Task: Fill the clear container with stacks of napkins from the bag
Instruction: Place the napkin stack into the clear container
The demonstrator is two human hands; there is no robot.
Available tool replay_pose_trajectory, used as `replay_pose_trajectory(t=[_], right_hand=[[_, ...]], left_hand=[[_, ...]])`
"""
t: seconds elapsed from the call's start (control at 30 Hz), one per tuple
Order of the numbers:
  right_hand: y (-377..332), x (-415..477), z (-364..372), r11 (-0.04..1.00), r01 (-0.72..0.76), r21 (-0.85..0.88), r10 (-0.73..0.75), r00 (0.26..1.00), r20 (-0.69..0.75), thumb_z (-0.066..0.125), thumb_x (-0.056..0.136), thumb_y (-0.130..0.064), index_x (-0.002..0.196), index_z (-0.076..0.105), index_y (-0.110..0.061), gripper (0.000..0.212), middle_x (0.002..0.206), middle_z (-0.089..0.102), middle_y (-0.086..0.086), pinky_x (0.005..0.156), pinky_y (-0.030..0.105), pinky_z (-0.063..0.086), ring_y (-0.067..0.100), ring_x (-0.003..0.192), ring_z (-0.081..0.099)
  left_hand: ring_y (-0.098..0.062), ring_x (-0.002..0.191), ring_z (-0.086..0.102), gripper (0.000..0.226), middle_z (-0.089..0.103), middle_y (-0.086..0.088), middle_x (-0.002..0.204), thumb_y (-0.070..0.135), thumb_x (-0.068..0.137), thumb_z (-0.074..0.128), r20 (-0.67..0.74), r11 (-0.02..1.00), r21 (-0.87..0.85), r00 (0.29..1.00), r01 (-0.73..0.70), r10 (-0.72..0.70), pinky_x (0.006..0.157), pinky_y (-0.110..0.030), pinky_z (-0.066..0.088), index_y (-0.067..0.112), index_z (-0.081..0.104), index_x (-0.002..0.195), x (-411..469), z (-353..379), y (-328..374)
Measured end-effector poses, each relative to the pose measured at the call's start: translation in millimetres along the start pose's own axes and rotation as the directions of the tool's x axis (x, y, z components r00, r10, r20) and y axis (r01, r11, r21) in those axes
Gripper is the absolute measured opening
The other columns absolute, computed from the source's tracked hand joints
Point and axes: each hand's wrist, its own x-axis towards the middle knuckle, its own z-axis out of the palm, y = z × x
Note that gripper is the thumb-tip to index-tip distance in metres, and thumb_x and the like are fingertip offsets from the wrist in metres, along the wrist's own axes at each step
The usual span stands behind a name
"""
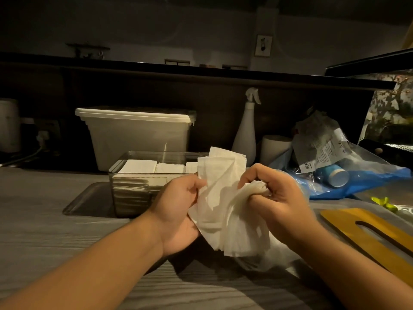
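Observation:
Both hands hold a loose bunch of white napkins (pixel 225 204) above the grey counter, just in front of the clear container (pixel 125 189). My left hand (pixel 178 211) grips the bunch's left edge. My right hand (pixel 277 198) clutches a crumpled corner on its right side. The container stands on a flat clear tray and holds stacks of white napkins. A thin clear plastic bag (pixel 277 253) lies on the counter beneath the bunch, partly hidden by my hands.
A lidded white tub (pixel 138 133) stands behind the container, with a white spray bottle (pixel 245 133) and a paper roll beside it. A blue plastic bag (pixel 362 182) with cups lies at right. A yellow slotted board (pixel 371 233) sits near the right edge.

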Motion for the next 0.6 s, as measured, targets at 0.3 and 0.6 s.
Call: replay_pose_trajectory(t=[0.3,0.6], right_hand=[[0.3,5.0,-8.9,0.997,-0.045,0.059,0.049,0.996,-0.071,0.049,0.069,-0.012,0.068,0.060,-0.018,0.012,0.060,0.055,-0.011,0.055,0.014,0.045,0.003,0.060,0.054],[-10.2,5.2,-13.4,0.991,-0.054,0.125,0.041,0.994,0.103,0.055,0.068,-0.014,0.083,0.067,-0.016,0.019,0.074,0.062,-0.004,0.063,0.024,0.051,0.009,0.072,0.060]], left_hand=[[-0.026,0.097,0.071,0.048,0.076,-0.004,0.101,-0.007,0.080,0.071,-0.099,0.965,0.224,0.981,-0.140,0.165,0.073,-0.035,0.061,0.024,0.062,0.115,3.2,-2.1,-0.9],[-0.020,0.106,0.068,0.058,0.073,0.003,0.110,-0.010,0.085,0.066,-0.038,0.870,0.464,0.978,-0.166,0.206,0.088,-0.044,0.058,0.032,0.059,0.125,5.5,-3.8,-5.8]])
